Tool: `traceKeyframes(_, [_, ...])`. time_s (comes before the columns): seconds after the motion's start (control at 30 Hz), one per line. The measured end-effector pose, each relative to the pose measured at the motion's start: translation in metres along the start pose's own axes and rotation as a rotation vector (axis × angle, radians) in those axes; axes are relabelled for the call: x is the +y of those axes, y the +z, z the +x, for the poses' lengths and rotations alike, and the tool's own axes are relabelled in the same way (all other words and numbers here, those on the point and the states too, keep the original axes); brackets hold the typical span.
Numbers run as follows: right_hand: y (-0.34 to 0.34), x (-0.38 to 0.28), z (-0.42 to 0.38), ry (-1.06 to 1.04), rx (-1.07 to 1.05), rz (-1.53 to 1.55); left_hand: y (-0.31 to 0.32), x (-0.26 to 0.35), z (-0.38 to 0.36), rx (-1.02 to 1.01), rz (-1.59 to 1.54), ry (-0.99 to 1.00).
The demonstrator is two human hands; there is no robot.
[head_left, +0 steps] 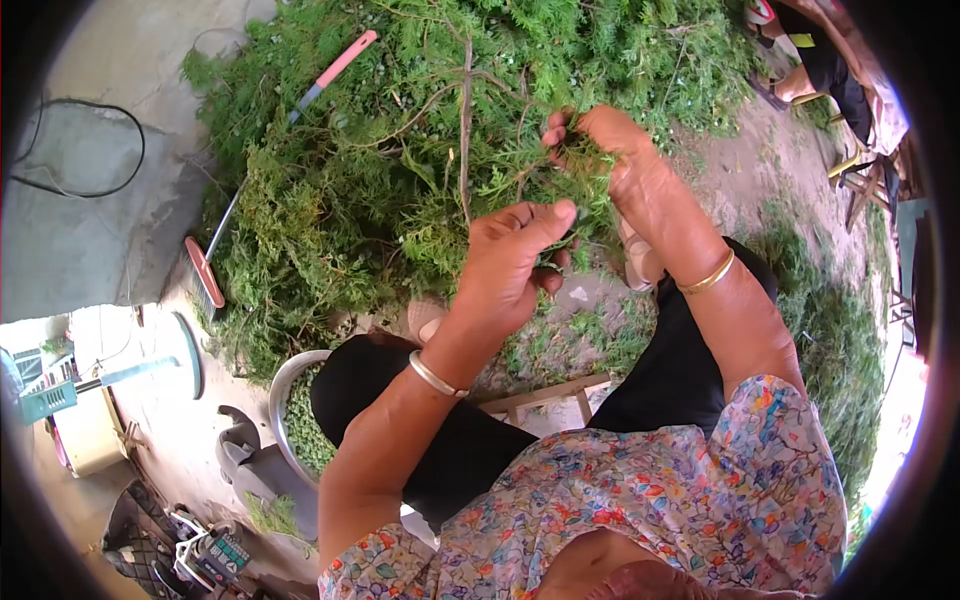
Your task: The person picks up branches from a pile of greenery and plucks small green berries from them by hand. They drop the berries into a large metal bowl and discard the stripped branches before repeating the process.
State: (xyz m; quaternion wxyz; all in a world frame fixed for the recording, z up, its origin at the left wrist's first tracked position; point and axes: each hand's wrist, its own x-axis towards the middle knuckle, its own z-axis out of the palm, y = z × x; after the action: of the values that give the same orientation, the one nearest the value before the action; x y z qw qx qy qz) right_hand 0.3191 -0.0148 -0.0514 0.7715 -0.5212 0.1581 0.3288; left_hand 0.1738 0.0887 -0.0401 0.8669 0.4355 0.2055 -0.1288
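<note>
Leafy green conifer sprigs (520, 180) lie between my two hands, over a large heap of the same foliage. My left hand (515, 255), a silver bangle at its wrist, is closed around a conifer branch, its thumb pointing right. A bare brown stem (466, 110) rises from beside that hand into the heap. Just above and to the right, my right hand (600, 140) has its fingers curled in on a sprig of the greenery; a gold bangle circles this wrist. Part of the fingers is hidden by leaves.
By my left knee stands a metal basin (285, 385) holding small green bits. A pink-handled tool (345, 60) lies on the cut foliage (300, 200), with a broom (205, 272) at its left edge. Another person (800, 85) sits at upper right. A fan (185, 355) stands left.
</note>
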Motion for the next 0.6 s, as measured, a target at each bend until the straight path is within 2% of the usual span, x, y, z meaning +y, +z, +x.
traceKeyframes(0.17, [0.006,0.007,-0.003,0.063,0.01,0.088,0.003,-0.006,0.011,-0.001,0.093,0.01])
traceKeyframes(0.27, [0.007,0.005,-0.003,0.1,0.026,0.128,0.004,-0.007,0.014,-0.091,0.116,0.025])
traceKeyframes(0.37, [0.0,0.002,0.003,0.102,-0.007,0.116,0.006,-0.002,0.009,-0.022,0.07,-0.028])
traceKeyframes(0.47, [-0.009,-0.006,0.013,0.009,0.037,0.153,-0.013,0.001,0.013,-0.208,-0.205,-0.114])
traceKeyframes(0.6, [-0.028,-0.026,0.031,-0.047,0.134,0.249,-0.015,0.017,-0.006,-0.297,-0.308,-0.185])
